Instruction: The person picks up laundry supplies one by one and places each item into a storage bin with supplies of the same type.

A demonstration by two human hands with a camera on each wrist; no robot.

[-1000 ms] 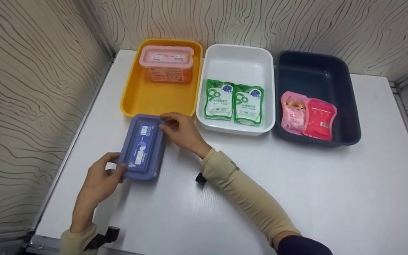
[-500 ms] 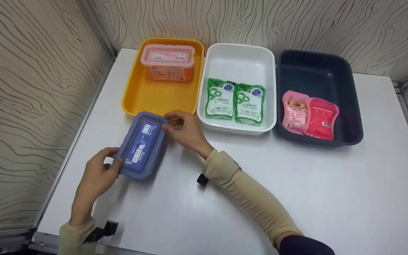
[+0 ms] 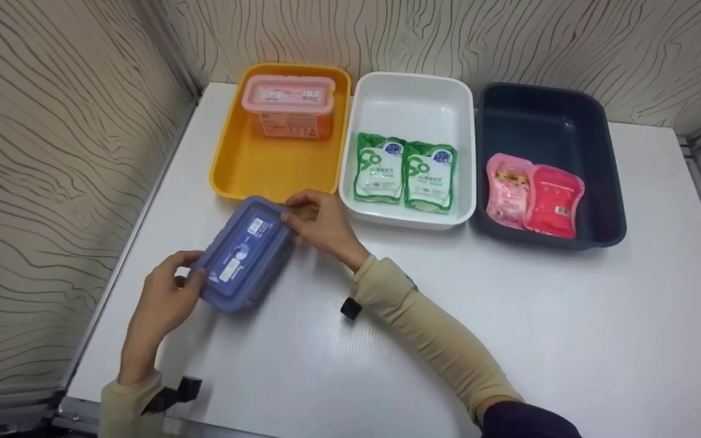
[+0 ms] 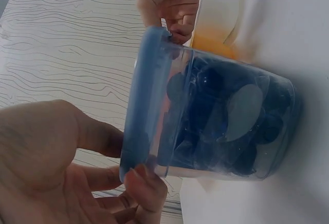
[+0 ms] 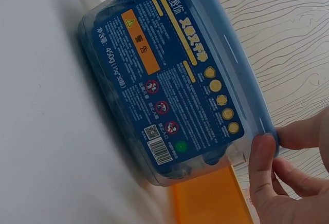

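Note:
Both hands hold a laundry pod box (image 3: 242, 252) with a blue lid and clear walls, in front of the yellow tray. My left hand (image 3: 168, 295) grips the lid's rim at the near left end, thumb on top. At the far right corner my right hand (image 3: 325, 228) pinches the same rim. Dark blue pods (image 4: 221, 111) show through the end wall in the left wrist view. The right wrist view shows a dark blue printed label (image 5: 175, 85) on the long side, with an orange warning panel. The box's base is close over the white table (image 5: 41, 131).
A yellow tray (image 3: 223, 164) at the back left bears a pink-lidded box (image 3: 289, 103). Beside it, a white tray (image 3: 411, 88) holds two green-and-white pouches (image 3: 379, 170). The dark blue tray (image 3: 609, 182) on the right has two pink pouches (image 3: 554, 201). Patterned panels (image 3: 411, 30) stand behind.
The laundry pod box has turned clockwise, its far end swinging right toward the trays. My left hand has shifted slightly up and left, my right hand slightly right; both keep their grip.

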